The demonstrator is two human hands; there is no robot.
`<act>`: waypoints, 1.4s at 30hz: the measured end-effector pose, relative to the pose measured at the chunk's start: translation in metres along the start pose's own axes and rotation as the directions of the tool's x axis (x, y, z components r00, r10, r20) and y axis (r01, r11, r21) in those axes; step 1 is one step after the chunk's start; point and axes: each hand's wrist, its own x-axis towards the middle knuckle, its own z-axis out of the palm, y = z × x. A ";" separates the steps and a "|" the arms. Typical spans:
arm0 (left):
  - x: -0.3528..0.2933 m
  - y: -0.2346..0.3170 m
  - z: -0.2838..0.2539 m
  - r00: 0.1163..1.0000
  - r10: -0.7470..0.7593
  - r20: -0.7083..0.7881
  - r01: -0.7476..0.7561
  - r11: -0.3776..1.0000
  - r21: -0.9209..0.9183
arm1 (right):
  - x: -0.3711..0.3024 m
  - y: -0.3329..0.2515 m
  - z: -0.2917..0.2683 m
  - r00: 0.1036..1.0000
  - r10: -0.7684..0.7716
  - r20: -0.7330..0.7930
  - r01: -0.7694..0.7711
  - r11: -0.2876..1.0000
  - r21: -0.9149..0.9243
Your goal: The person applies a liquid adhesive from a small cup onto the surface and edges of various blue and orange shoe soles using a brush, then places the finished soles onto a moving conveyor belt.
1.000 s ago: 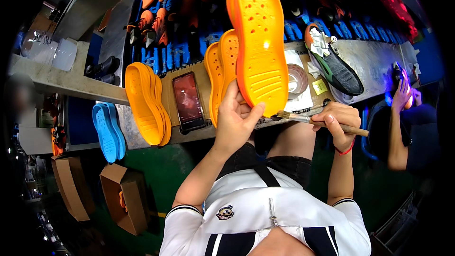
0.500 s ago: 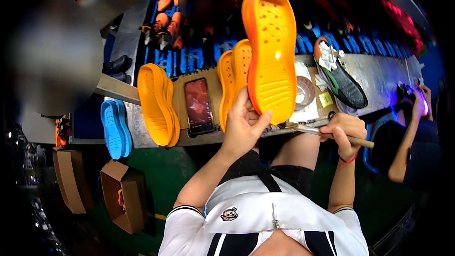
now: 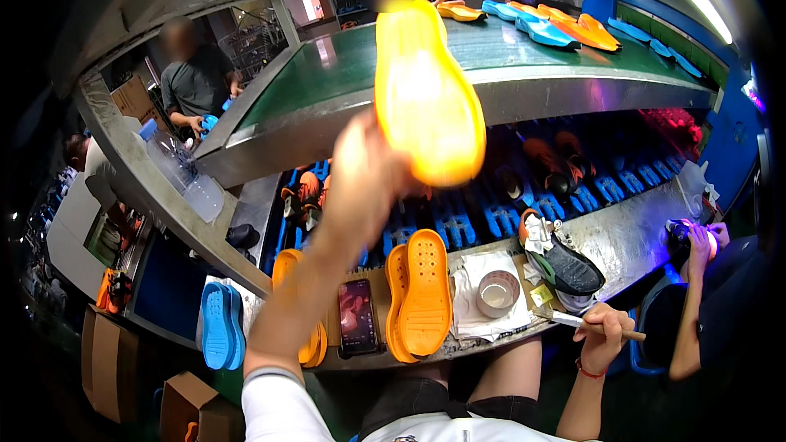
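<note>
High in front of me, at the edge of the green conveyor belt, my left hand (image 3: pixel 368 164) grips a bright yellow-orange shoe sole (image 3: pixel 427 106). Glare and motion blur wash out its surface. Low on the right, my right hand (image 3: pixel 604 337) is closed round the wooden handle of a flat brush (image 3: pixel 566 319). Its bristles point left, near a small yellow piece of paper. Left of the brush a round, clear-looking container (image 3: pixel 498 293) stands on white paper (image 3: pixel 468 326). More orange soles (image 3: pixel 424 295) lie on the bench beside it.
A phone (image 3: pixel 357 317) lies between orange soles. Blue soles (image 3: pixel 217 326) are at the left, a black-soled shoe (image 3: pixel 565 262) at the right. The conveyor (image 3: pixel 336 74) carries blue and orange soles. Shoes sit on blue racks below it. Co-workers are at left and right.
My left hand has lifted the sole up and away from me to the conveyor. The brush has moved off from the sole, still in my right hand. The view has tilted up.
</note>
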 end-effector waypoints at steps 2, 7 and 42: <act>0.104 0.029 -0.026 0.998 0.055 -0.033 -0.054 0.998 0.040 | -0.001 0.000 0.013 0.996 0.063 -0.065 -0.058 0.996 0.072; 0.153 0.034 -0.050 0.974 0.130 -0.188 -0.072 0.955 0.287 | -0.005 0.005 0.017 0.988 0.077 0.132 -0.082 0.996 0.027; -0.435 0.046 -0.429 0.263 -0.404 -0.876 0.516 0.826 -0.226 | -0.037 0.018 0.072 0.855 0.203 0.477 -0.188 0.979 -0.079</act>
